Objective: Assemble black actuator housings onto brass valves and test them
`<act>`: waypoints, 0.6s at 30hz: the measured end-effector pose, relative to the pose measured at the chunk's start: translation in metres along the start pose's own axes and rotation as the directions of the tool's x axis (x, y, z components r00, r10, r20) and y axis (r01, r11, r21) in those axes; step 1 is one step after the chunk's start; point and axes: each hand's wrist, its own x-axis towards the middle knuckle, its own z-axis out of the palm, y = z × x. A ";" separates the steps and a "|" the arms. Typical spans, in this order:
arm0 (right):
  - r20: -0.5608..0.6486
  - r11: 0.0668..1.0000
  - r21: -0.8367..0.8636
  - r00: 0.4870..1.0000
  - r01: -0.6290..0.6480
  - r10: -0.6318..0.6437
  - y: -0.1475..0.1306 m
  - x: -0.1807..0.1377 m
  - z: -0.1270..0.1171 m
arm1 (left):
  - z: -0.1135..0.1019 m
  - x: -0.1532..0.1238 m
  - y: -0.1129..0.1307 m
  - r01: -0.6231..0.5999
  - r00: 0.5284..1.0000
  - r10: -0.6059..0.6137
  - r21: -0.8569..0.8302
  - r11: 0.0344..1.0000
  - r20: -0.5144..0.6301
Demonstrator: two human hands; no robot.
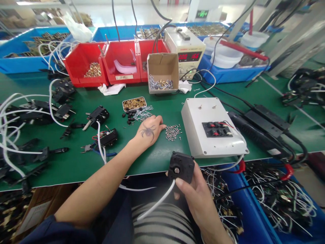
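My right hand holds a small black plastic housing with a white cable hanging from it, just off the near edge of the green table. My left hand, with a spider tattoo on its back, reaches palm-down across the table, its fingertips next to a pile of small silver screws. Whether it grips a screw is hidden. A shallow tin of brass parts and loose silver pins lie just beyond that hand.
A white test box with red-black terminals sits right of the screws. Black housings with white cables crowd the left. Red bins, a cardboard box and a power supply stand behind. A blue crate of wired parts sits lower right.
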 end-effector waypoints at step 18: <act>-0.015 0.998 0.026 0.998 -0.065 0.066 -0.006 -0.005 0.002 | -0.006 -0.052 0.022 -0.145 0.988 0.139 -0.126 0.981 -0.060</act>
